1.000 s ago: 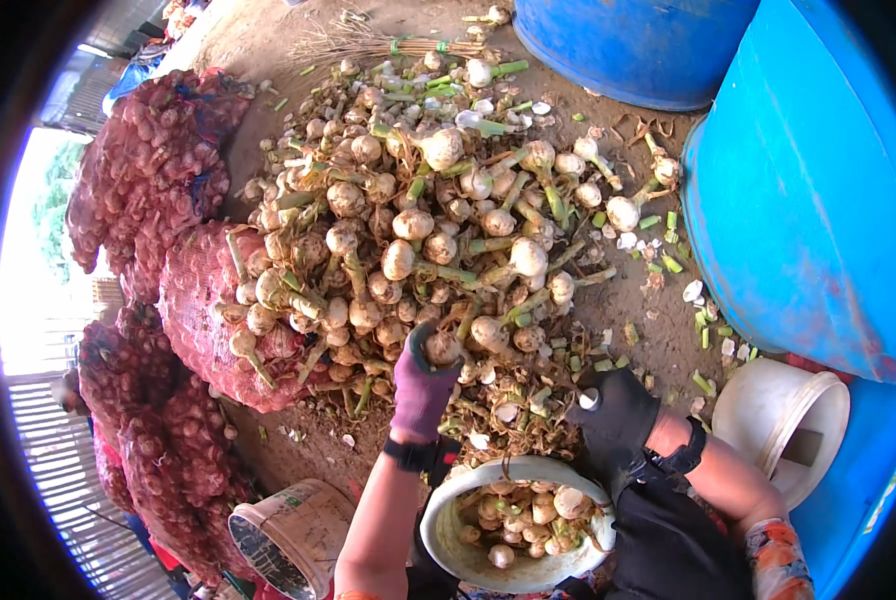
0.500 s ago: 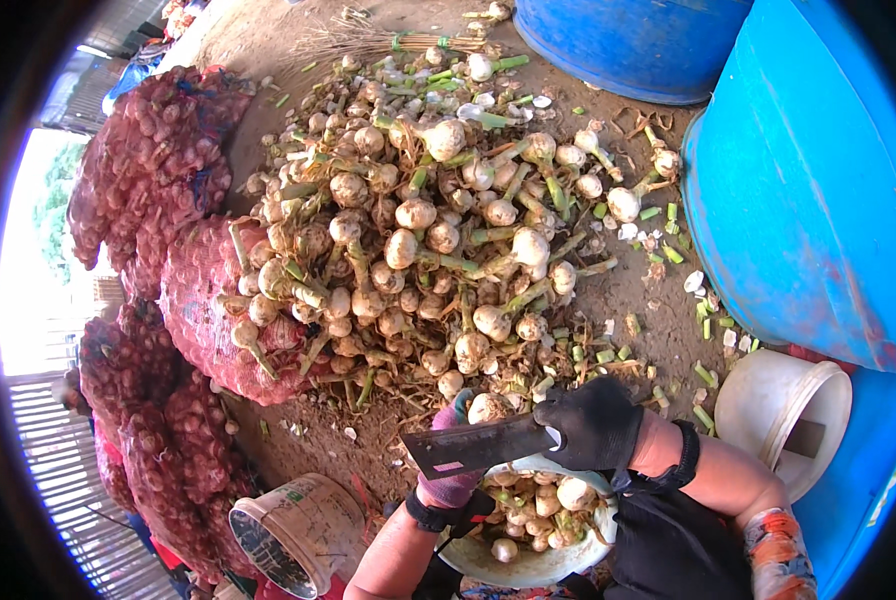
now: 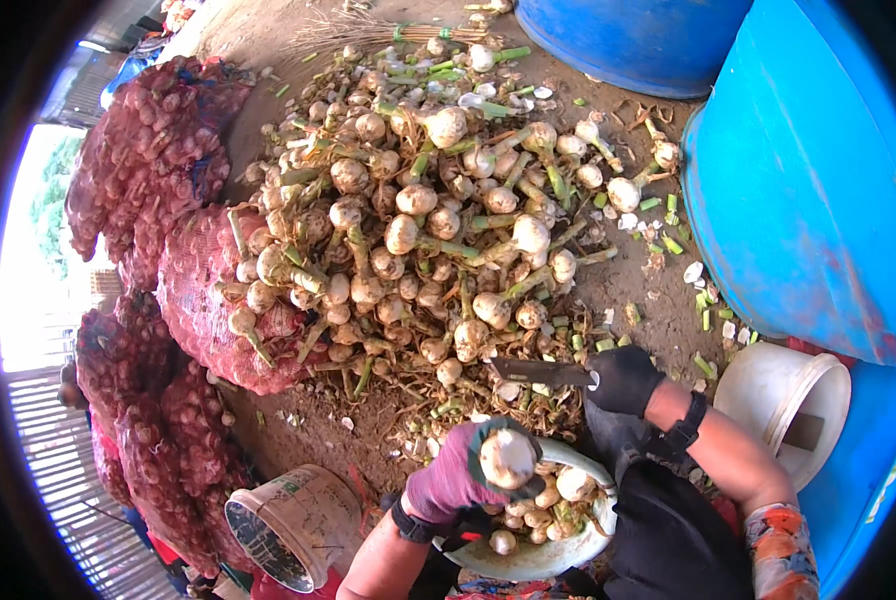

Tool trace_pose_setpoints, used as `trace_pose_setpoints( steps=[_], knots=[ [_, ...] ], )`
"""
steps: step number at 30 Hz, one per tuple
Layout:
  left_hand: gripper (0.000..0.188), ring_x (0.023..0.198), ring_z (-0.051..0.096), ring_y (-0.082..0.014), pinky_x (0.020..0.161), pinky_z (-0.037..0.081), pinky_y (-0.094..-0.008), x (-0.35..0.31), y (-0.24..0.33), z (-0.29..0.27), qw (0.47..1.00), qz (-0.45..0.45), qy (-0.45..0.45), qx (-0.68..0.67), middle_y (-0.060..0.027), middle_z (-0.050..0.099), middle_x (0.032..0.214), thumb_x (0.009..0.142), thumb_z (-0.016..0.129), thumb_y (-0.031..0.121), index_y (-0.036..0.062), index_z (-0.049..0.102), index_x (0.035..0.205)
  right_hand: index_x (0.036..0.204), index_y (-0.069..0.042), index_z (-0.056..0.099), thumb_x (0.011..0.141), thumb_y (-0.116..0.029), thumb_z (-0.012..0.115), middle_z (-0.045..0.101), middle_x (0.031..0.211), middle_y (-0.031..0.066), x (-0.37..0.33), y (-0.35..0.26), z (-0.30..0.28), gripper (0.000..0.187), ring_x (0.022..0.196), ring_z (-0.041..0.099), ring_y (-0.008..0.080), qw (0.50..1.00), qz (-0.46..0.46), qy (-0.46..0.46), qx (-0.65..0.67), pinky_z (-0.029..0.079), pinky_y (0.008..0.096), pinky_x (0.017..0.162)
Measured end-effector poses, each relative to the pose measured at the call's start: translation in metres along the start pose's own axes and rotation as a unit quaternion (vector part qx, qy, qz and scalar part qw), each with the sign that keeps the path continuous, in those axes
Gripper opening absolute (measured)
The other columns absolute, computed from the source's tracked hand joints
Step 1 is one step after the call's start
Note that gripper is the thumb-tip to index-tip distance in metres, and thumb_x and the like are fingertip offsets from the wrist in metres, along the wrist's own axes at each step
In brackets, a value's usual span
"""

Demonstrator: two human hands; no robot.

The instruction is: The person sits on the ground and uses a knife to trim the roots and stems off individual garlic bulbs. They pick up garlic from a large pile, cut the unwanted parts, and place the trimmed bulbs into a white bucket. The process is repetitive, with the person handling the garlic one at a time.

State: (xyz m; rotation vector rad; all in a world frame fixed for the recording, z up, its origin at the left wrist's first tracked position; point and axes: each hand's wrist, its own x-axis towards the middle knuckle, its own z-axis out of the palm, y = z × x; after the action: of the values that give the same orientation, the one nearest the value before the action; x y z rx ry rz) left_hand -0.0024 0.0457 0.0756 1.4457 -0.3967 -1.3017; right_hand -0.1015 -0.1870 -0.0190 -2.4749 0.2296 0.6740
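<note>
Head view, held bulb (image 3: pixel 509 460): round, cream-white, marked with brown, soil-like stains; a broad pale face is turned up.
Bulb position: in the left hand (image 3: pixel 455 470), over the left part of the pale bowl (image 3: pixel 558 566), on the near side of the bulb pile (image 3: pixel 418 200).
Left-hand grip: purple glove with dark fingers, curled closely around the bulb.
Right-hand grip: the black-gloved right hand (image 3: pixel 623 380) is closed on the handle of a knife (image 3: pixel 546 373), apart from the bulb.
Knife blade: flat, dark, elongated, pointing left over the near edge of the pile.
Bowl contents: loosely heaped pale bulbs (image 3: pixel 536 518).
Hidden: the bulb's underside, behind the fingers; most of the knife handle, inside the glove; part of the bowl's left side, behind the left hand.
Cut off: the left forearm (image 3: pixel 383 565) and the patterned right sleeve (image 3: pixel 783 550), at the lower edge.
Hard to make out: I cannot tell whether the blade touches the litter beneath it.
</note>
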Motion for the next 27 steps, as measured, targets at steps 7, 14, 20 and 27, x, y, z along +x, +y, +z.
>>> trace_pose_setpoints(
  steps=[7, 14, 20, 27],
  knots=[
    [0.066, 0.066, 0.049, -0.015, 0.067, 0.043, -0.0315, 0.019, -0.022, 0.003, 0.875, 0.116, 0.073, -0.465, 0.0, 0.048, 0.072, 0.081, 0.063, 0.043, 0.0028, 0.041, 0.128, 0.076, -0.006, 0.063, 0.068, -0.019, 0.074, 0.06, 0.064, 0.0047, -0.018, -0.047, -0.023, 0.019, 0.061, 0.057, 0.0115, 0.928, -0.082, 0.025, 0.363, 0.046, 0.0302, 0.058],
    [0.047, 0.113, 0.05, -0.028, 0.097, 0.038, -0.051, 0.021, -0.032, 0.024, 0.862, 0.091, 0.147, -0.477, -0.0089, 0.057, 0.111, 0.079, 0.063, 0.035, 0.0066, 0.051, 0.115, 0.076, -0.004, 0.06, 0.064, -0.016, 0.077, 0.057, 0.064, 0.0019, -0.017, -0.044, -0.011, 0.024, 0.062, 0.053, 0.0106, 0.867, 0.018, -0.009, 0.497, 0.046, 0.028, 0.061],
    [0.025, 0.063, 0.062, -0.0199, 0.065, 0.053, -0.0325, 0.012, -0.029, 0.02, 0.954, -0.103, 0.158, -0.234, -0.0095, 0.061, 0.074, 0.079, 0.064, 0.014, 0.0006, 0.054, 0.097, 0.079, -0.002, 0.06, 0.064, -0.022, 0.075, 0.062, 0.068, 0.0124, -0.016, -0.028, -0.017, 0.029, 0.063, 0.06, 0.0231, 0.926, -0.04, 0.056, 0.37, 0.048, 0.0343, 0.062],
    [0.018, 0.068, 0.06, -0.0189, 0.063, 0.051, -0.0319, 0.017, -0.025, 0.026, 0.919, 0.0, 0.274, -0.284, -0.0079, 0.059, 0.08, 0.077, 0.064, 0.004, 0.0035, 0.053, 0.091, 0.074, -0.003, 0.064, 0.066, -0.032, 0.068, 0.062, 0.064, 0.0139, -0.011, -0.021, 0.009, 0.03, 0.059, 0.061, 0.0269, 0.966, -0.067, -0.024, 0.249, 0.048, 0.0358, 0.058]
  ],
)
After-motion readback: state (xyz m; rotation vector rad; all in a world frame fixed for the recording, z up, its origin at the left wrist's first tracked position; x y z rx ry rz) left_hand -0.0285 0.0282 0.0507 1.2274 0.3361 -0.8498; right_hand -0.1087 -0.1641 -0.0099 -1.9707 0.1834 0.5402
